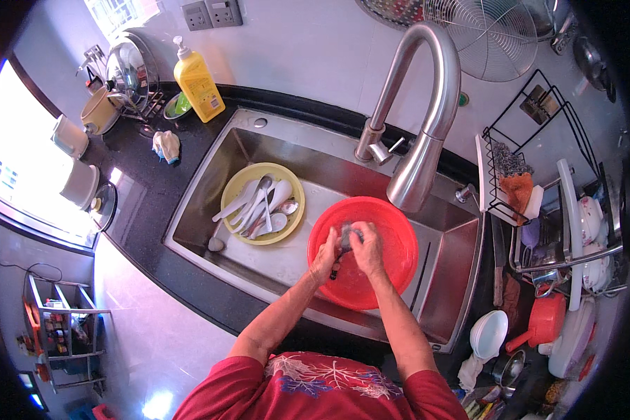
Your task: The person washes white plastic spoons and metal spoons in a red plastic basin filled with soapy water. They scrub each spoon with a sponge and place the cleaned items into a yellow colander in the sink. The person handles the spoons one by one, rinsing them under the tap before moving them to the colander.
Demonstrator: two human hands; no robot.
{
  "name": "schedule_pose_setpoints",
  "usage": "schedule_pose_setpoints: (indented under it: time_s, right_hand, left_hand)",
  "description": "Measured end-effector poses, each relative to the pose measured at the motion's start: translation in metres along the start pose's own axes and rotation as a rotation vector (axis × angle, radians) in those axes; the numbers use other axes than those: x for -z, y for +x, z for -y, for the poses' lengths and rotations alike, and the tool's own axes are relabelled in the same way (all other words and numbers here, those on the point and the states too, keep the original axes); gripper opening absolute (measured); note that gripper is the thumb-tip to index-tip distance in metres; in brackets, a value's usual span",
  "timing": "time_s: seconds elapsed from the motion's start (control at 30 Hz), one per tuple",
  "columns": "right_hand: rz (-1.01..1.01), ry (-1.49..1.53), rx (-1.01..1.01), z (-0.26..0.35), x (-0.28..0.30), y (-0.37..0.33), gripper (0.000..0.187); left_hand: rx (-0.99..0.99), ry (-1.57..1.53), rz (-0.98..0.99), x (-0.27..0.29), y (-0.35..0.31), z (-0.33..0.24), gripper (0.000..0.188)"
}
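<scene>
Both my hands are over a red plastic basin (397, 273) in the steel sink. My left hand (326, 257) is closed around a utensil with a dark handle (334, 271), whose end sticks out below the fingers. My right hand (368, 249) is closed on a grey scrubber (350, 236), pressed against the utensil between the two hands. The fingers hide most of the utensil, so its kind does not show. To the left, a yellow bowl (293, 183) holds several white and metal spoons (262, 206).
A tall steel faucet (437, 133) arches over the basin. The sink (252, 269) has a small grey lump (215, 243) in its left corner. A yellow pump bottle (199, 84) and a crumpled cloth (166, 145) stand on the dark counter. At right is a dish rack (574, 262) with bowls.
</scene>
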State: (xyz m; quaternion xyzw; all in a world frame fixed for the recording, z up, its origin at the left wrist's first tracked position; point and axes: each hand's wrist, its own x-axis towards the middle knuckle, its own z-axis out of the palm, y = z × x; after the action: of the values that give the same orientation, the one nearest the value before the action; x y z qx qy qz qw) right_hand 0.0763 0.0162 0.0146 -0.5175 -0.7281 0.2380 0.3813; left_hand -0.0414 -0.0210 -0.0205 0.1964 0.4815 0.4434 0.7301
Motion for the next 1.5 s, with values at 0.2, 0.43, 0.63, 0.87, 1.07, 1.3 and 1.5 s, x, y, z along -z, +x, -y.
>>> schedule_pose_setpoints:
  time_s: [0.2, 0.43, 0.63, 0.87, 1.07, 1.3, 1.5]
  right_hand:
    - [-0.084, -0.011, -0.249, -0.058, 0.004, -0.013, 0.011]
    - [0.563, -0.594, -0.03, -0.101, -0.005, -0.1, 0.009]
    - [0.361, 0.201, -0.299, -0.066, 0.015, -0.06, 0.01]
    - [0.008, 0.327, -0.253, -0.013, -0.015, 0.003, 0.02]
    - [0.011, -0.052, -0.058, 0.02, -0.028, -0.027, 0.017]
    - [0.228, 0.025, -0.263, 0.014, -0.011, -0.058, 0.014]
    - [0.339, 0.685, -0.6, -0.002, -0.011, -0.076, 0.013]
  left_hand:
    - [-0.027, -0.094, 0.063, -0.006, -0.009, -0.007, 0.012]
    - [-0.15, -0.317, -0.051, 0.007, 0.003, -0.002, 0.018]
    - [-0.031, -0.449, 0.048, 0.008, 0.006, -0.003, 0.02]
    - [0.126, -0.513, 0.318, 0.007, 0.01, 0.001, 0.04]
    - [0.017, -0.565, 0.376, 0.001, -0.006, -0.007, 0.035]
    - [-0.092, -0.492, 0.235, 0.01, 0.009, 0.013, 0.025]
    - [-0.098, -0.438, 0.106, -0.002, -0.009, -0.008, 0.026]
